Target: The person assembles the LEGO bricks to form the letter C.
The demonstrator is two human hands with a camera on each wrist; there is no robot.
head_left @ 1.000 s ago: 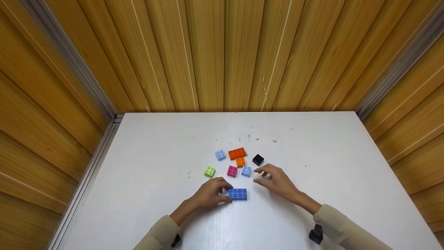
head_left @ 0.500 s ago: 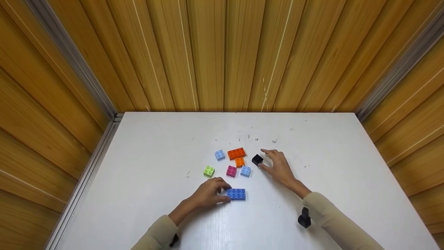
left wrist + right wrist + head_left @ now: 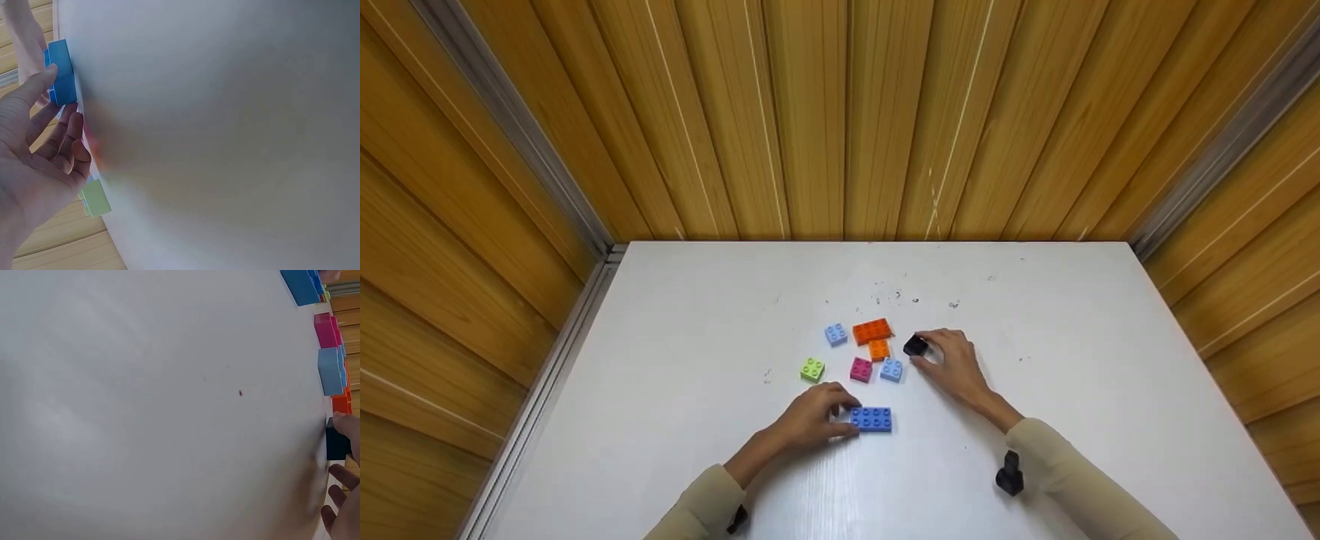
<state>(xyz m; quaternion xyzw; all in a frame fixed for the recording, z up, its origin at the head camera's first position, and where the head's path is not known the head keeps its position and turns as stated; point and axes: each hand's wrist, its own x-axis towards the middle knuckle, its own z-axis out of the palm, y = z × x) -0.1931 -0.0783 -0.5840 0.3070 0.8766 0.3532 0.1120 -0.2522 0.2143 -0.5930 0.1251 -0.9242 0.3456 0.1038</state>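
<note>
On the white table, my left hand point(image 3: 811, 417) pinches the left end of a long blue toy brick point(image 3: 872, 420), thumb on the near side and fingers on the far side. The left wrist view shows the thumb against this blue brick point(image 3: 61, 73). Farther off to the right, my right hand point(image 3: 956, 366) grips a small black brick point(image 3: 915, 346) between thumb and fingers. In the right wrist view the thumb lies on the black brick point(image 3: 337, 443), and the other fingers spread beside it.
Between the hands lie a light blue brick point(image 3: 891, 370), a magenta brick point(image 3: 861, 369) and a lime green brick point(image 3: 812, 370). Behind them are a small orange brick point(image 3: 879, 350), a long orange-red brick point(image 3: 872, 331) and another light blue brick point(image 3: 835, 334). Wood-patterned walls point(image 3: 840, 120) enclose the table point(image 3: 697, 300).
My right hand has moved away from beside the light blue brick, up to the black brick, and its fingers have closed round it. The left hand has stayed at the blue brick.
</note>
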